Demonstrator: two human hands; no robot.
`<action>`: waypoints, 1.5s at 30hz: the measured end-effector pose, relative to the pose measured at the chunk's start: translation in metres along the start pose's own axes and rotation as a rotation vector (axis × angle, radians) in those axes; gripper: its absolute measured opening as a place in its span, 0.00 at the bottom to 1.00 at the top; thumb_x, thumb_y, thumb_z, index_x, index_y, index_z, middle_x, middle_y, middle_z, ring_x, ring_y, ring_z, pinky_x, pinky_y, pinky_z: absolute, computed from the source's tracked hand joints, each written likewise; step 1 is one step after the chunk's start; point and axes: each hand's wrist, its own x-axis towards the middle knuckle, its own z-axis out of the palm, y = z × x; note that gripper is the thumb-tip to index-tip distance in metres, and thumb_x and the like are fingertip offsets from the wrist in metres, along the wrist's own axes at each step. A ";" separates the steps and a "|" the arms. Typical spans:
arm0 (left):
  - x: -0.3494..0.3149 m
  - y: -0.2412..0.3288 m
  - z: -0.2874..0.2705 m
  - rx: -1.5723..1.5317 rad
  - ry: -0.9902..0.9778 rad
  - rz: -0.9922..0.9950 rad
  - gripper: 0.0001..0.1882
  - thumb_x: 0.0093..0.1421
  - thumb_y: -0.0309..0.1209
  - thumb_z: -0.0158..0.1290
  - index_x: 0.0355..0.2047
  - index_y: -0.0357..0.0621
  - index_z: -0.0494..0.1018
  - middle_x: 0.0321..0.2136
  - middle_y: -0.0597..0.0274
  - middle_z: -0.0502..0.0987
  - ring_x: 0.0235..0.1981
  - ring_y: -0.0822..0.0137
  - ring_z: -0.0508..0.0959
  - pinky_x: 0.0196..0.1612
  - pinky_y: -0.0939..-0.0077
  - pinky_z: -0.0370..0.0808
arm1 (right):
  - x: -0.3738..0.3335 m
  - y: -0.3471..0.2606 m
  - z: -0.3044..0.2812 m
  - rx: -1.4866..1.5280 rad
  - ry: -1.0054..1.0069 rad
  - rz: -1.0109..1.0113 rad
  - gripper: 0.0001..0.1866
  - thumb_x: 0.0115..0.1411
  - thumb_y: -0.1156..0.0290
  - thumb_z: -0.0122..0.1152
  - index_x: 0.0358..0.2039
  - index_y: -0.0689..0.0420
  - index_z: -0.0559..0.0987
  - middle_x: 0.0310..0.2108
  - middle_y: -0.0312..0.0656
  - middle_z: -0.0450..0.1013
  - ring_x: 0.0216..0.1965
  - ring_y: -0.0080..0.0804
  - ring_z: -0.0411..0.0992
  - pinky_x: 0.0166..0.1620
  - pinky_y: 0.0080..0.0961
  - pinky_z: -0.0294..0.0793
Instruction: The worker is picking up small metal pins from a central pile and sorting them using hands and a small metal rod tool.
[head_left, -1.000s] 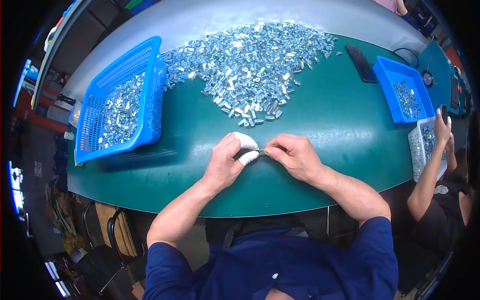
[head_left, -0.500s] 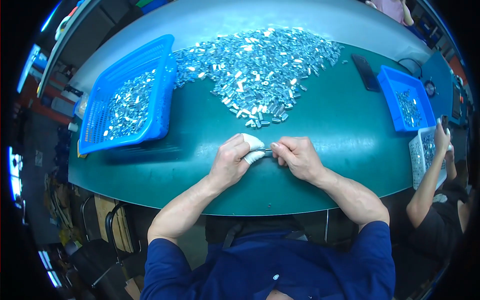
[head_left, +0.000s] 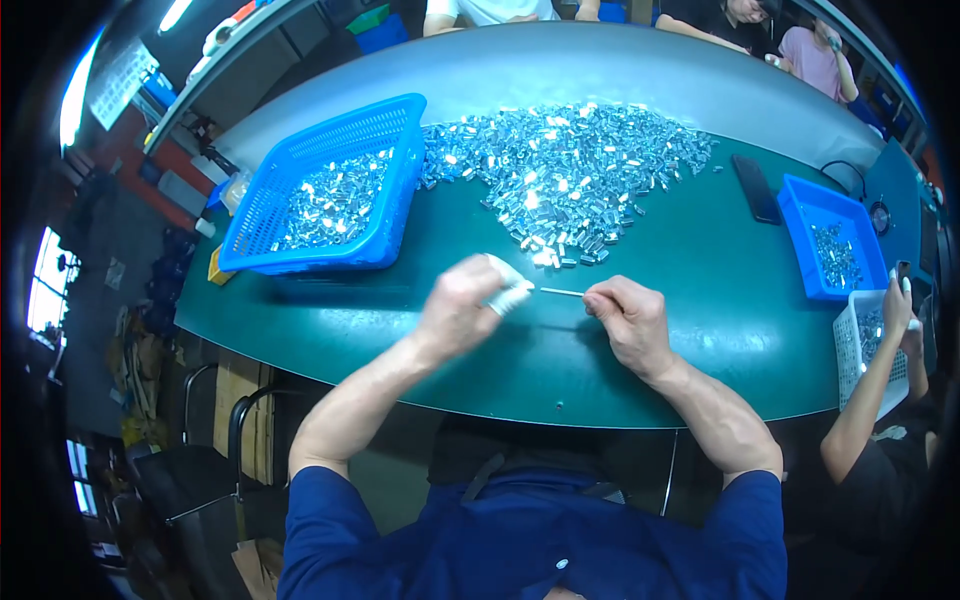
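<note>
The left hand [head_left: 462, 303], blurred, curls its partly white-covered fingers [head_left: 510, 278] opposite the right hand [head_left: 634, 322], held in a pinch.

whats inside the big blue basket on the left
The big blue basket holds a heap of small, shiny metal pieces. Only the upper ones show; they cover whatever lies deeper and the basket's floor under them.

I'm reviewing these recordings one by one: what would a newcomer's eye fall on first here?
First, the wide heap of small, shiny silver metal pieces across the far middle of the green tabletop. Then the big blue perforated plastic basket to the heap's left, holding similar silver pieces. Nearer, the right hand pinches a thin silver rod pointing toward the left hand, which has white coverings on some fingers.
</note>
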 end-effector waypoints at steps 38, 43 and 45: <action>0.041 -0.160 -0.185 0.371 -0.535 -0.262 0.41 0.52 0.36 0.72 0.66 0.48 0.70 0.67 0.50 0.68 0.66 0.46 0.69 0.68 0.54 0.69 | 0.004 0.040 -0.015 0.270 0.148 0.772 0.10 0.72 0.69 0.60 0.36 0.63 0.81 0.26 0.39 0.78 0.24 0.19 0.72 0.26 0.15 0.67; 0.038 -0.170 -0.181 0.532 -0.556 -0.158 0.35 0.51 0.34 0.70 0.60 0.50 0.72 0.64 0.56 0.69 0.58 0.46 0.74 0.61 0.54 0.74 | 0.004 0.039 -0.012 0.252 0.162 0.748 0.11 0.72 0.68 0.60 0.36 0.63 0.81 0.25 0.39 0.78 0.23 0.19 0.71 0.26 0.14 0.67; 0.041 -0.187 -0.181 0.573 -0.569 -0.111 0.32 0.51 0.34 0.69 0.57 0.50 0.73 0.63 0.57 0.70 0.57 0.47 0.74 0.60 0.54 0.74 | 0.004 0.038 -0.013 0.262 0.177 0.759 0.09 0.70 0.72 0.61 0.36 0.64 0.82 0.26 0.39 0.79 0.24 0.19 0.73 0.26 0.15 0.67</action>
